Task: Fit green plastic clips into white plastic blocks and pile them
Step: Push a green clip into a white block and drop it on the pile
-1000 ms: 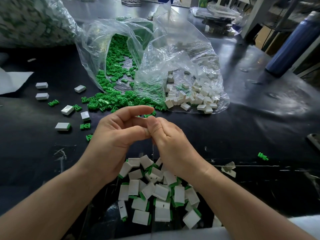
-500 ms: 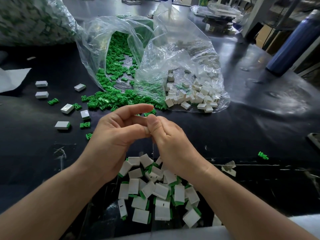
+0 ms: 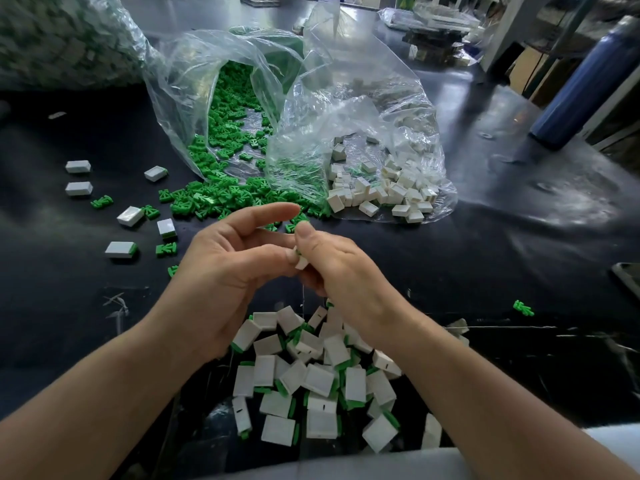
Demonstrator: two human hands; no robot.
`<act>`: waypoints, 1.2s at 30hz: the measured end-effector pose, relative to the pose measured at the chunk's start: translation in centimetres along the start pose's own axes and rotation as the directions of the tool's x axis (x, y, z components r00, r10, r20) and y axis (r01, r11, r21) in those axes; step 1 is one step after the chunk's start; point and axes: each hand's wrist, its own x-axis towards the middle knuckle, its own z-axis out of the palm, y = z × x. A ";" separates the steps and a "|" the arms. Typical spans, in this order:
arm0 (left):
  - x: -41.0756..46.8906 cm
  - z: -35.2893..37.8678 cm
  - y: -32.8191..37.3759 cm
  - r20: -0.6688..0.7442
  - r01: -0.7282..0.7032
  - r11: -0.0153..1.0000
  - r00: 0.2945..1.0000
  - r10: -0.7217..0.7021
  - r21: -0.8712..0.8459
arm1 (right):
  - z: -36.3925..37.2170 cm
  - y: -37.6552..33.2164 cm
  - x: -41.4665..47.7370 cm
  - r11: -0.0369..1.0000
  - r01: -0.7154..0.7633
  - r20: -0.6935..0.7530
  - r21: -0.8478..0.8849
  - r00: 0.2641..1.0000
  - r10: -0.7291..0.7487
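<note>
1. Over the near part of the black table (image 3: 467, 258), in our head view, our right hand (image 3: 343, 268) curls around a small white plastic block (image 3: 301, 262), thumb on top.
2. Our left hand (image 3: 221, 271) pinches its other end, forefinger straight out.
3. Below lies the pile of fitted white-and-green blocks (image 3: 311, 379).
4. Loose green plastic clips (image 3: 221, 199) spill from a clear plastic bag (image 3: 180, 81) beyond.

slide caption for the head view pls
Left hand and right hand hold a white block over the pile of finished blocks.
</note>
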 end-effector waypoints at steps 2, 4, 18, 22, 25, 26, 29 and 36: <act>-0.1 0.1 0.1 0.008 -0.003 1.000 1.000 0.003 0.013 | -0.3 -0.1 0.1 0.998 -0.042 -0.001 0.047 0.999 0.042; -0.1 0.2 0.1 -0.008 -0.003 1.000 1.000 0.003 0.017 | -0.7 -0.3 0.1 0.993 -0.073 0.013 0.095 0.997 0.072; 0.0 0.0 -0.3 -0.092 -0.017 0.967 0.995 0.042 0.254 | -2.4 -0.3 0.6 0.990 0.126 -0.154 -0.062 0.979 -0.134; 0.1 -0.1 -0.3 -0.107 -0.007 0.943 0.993 0.045 0.332 | -2.1 -0.1 0.6 0.974 0.089 -0.142 -0.209 0.982 -0.121; 0.1 -0.1 -0.3 -0.112 -0.011 0.936 0.992 0.054 0.351 | -1.9 0.1 0.8 0.971 0.049 -0.139 -0.234 0.987 -0.084; 0.1 -0.1 -0.3 -0.115 -0.013 0.936 0.992 0.057 0.353 | -1.9 0.1 0.8 0.972 0.046 -0.138 -0.231 0.987 -0.080; 0.1 -0.2 -0.2 -0.129 -0.006 0.939 0.990 0.054 0.344 | -2.3 0.3 1.1 0.982 0.029 -0.178 -0.185 0.982 -0.063; -0.8 0.6 0.3 0.132 -0.028 0.937 0.991 -0.019 0.347 | -5.7 1.8 2.7 0.832 -0.117 -0.459 -0.542 0.871 -0.176</act>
